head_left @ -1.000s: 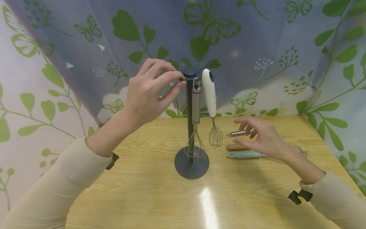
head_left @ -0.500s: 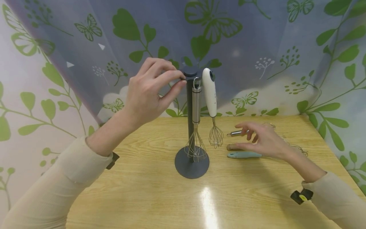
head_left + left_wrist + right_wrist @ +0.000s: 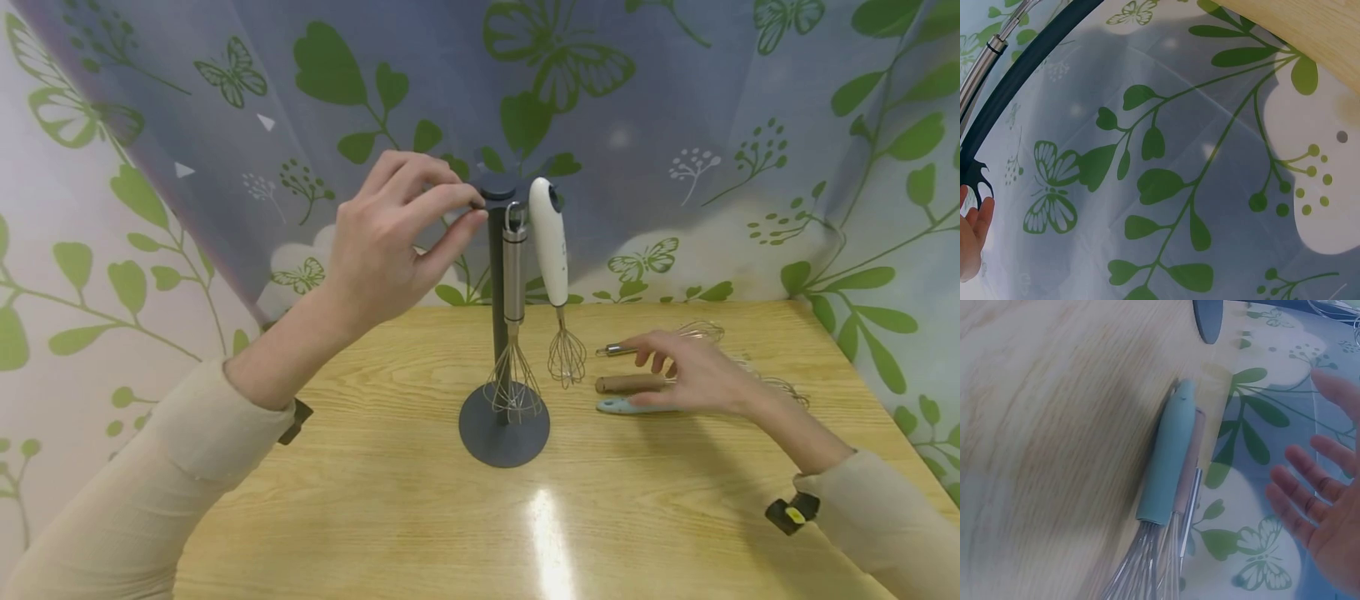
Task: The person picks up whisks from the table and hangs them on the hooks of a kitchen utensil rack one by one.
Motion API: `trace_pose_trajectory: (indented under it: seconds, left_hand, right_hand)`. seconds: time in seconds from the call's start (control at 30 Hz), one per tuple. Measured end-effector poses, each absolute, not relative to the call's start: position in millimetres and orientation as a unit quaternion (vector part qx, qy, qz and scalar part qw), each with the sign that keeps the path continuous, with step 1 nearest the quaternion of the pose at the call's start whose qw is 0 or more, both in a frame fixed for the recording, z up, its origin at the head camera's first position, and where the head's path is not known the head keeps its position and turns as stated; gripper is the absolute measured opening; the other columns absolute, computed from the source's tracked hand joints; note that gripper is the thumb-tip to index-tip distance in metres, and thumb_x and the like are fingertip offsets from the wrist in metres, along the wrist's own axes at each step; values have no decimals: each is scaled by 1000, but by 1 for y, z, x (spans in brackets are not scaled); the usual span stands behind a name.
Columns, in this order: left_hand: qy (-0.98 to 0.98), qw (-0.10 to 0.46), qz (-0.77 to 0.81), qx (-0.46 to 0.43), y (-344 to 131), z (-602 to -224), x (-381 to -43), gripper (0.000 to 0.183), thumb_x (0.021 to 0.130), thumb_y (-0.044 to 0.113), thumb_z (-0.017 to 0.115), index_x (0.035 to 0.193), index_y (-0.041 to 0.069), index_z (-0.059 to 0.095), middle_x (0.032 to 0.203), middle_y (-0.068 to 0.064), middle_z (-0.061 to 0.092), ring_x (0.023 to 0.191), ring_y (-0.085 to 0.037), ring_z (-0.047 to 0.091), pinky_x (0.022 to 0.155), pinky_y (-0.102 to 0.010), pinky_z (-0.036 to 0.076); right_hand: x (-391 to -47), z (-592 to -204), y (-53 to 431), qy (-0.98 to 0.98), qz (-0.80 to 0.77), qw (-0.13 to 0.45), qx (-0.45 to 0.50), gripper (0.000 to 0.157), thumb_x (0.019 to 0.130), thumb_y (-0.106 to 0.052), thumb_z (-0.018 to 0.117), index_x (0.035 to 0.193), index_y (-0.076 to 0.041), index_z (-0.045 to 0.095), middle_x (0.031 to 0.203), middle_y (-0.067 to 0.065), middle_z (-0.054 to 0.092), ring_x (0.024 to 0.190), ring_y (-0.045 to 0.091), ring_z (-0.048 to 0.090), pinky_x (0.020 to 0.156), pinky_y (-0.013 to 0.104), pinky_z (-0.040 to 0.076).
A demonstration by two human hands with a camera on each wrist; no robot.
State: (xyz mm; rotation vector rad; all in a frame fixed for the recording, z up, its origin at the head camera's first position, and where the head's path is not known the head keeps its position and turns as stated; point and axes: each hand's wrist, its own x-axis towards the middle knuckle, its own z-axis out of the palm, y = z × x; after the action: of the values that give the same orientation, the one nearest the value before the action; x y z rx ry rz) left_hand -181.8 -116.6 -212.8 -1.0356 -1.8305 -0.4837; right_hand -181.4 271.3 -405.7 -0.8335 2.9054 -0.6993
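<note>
With thumb and index finger, my left hand (image 3: 393, 242) pinches a hook at the top of a black utensil stand (image 3: 480, 437). From the stand hang a steel-handled whisk (image 3: 514, 279) and a white-handled whisk (image 3: 550, 250). In the left wrist view, fingertips show beside the dark hook at the edge. My right hand (image 3: 701, 371), fingers loosely bent and holding nothing, hovers over three whisks lying side by side: one with a light blue handle (image 3: 1169, 456), one brown-handled whisk (image 3: 626, 383) and a silver-handled whisk (image 3: 615, 350). It partly hides them in the head view.
The wooden table (image 3: 360, 492) reaches back to a patterned cloth (image 3: 420, 83) with green leaves and butterflies. The stand's round base rests near the table's middle, left of the lying whisks.
My right hand has come down a little toward the lying whisks; its thumb now overlaps the light blue handle. The left hand and the hanging whisks have stayed in place.
</note>
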Motion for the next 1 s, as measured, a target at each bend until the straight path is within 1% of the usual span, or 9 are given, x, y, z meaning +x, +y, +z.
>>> trace_pose_trajectory:
  seconds: [0.07, 0.2, 0.33, 0.47, 0.6, 0.67, 0.77, 0.9, 1.0]
  left_hand:
    - [-747, 472, -198, -423, -117, -213, -182, 16, 99, 21, 74, 99, 6, 79, 99, -14, 74, 102, -34, 65, 64, -42, 58]
    - [-747, 472, -199, -424, -117, -213, -182, 16, 99, 21, 74, 99, 6, 79, 99, -14, 73, 101, -34, 65, 65, -43, 58]
    - [-748, 471, -199, -423, -117, -213, -182, 16, 99, 22, 74, 99, 6, 79, 99, -14, 73, 101, -34, 65, 65, -43, 58]
    - [-747, 471, -200, -424, -116, -213, -182, 16, 99, 21, 74, 99, 6, 79, 99, -14, 74, 102, -35, 65, 67, -43, 58]
    - [-746, 472, -200, -425, -116, -213, -183, 16, 99, 22, 74, 99, 6, 79, 99, -14, 74, 102, -35, 65, 66, -43, 58]
    - [-747, 472, -199, -425, -115, -213, -183, 16, 99, 22, 74, 100, 6, 79, 100, -14, 74, 102, -35, 65, 65, -43, 58]
    - [-747, 472, -198, -424, -115, -213, -183, 16, 99, 22, 74, 100, 6, 79, 99, -14, 74, 102, -34, 65, 63, -42, 58]
    - [-747, 473, -198, -423, -116, -213, -183, 16, 99, 21, 74, 99, 6, 79, 99, -14, 74, 102, -34, 65, 66, -42, 58]
    - [-747, 474, -196, -423, -116, -213, -182, 16, 99, 22, 74, 99, 6, 79, 99, -14, 74, 102, -35, 65, 68, -43, 59]
  right_hand:
    - [-181, -407, 272, 938, -224, 28, -264, 79, 81, -49, 89, 147, -16, 59, 115, 2, 72, 101, 17, 66, 83, 43, 60]
    - [-180, -408, 274, 940, -214, 36, -263, 80, 82, -53, 87, 146, -14, 59, 116, 4, 72, 100, 19, 68, 80, 38, 59]
    - [-182, -413, 276, 939, -210, 42, -270, 78, 82, -51, 88, 144, -11, 61, 116, 5, 73, 98, 21, 69, 78, 34, 57]
    - [-185, -420, 279, 938, -209, 47, -274, 79, 81, -47, 89, 144, -10, 61, 114, 6, 73, 97, 21, 68, 78, 37, 59]
    - [-187, -425, 281, 938, -200, 52, -280, 79, 81, -47, 89, 144, -8, 60, 115, 6, 74, 98, 20, 68, 78, 36, 59]
    - [-188, -428, 282, 939, -192, 54, -279, 78, 81, -48, 89, 143, -9, 61, 115, 5, 74, 98, 19, 68, 78, 35, 58]
    - [-188, -431, 283, 942, -184, 62, -274, 77, 81, -49, 88, 142, -10, 62, 116, 4, 73, 99, 19, 69, 79, 37, 58]
    - [-188, -436, 284, 943, -181, 74, -270, 74, 82, -48, 88, 142, -13, 62, 116, 5, 73, 98, 20, 69, 78, 39, 59]
    - [-189, -440, 284, 943, -176, 71, -273, 71, 81, -46, 89, 140, -14, 63, 115, 5, 74, 95, 18, 68, 75, 37, 58]
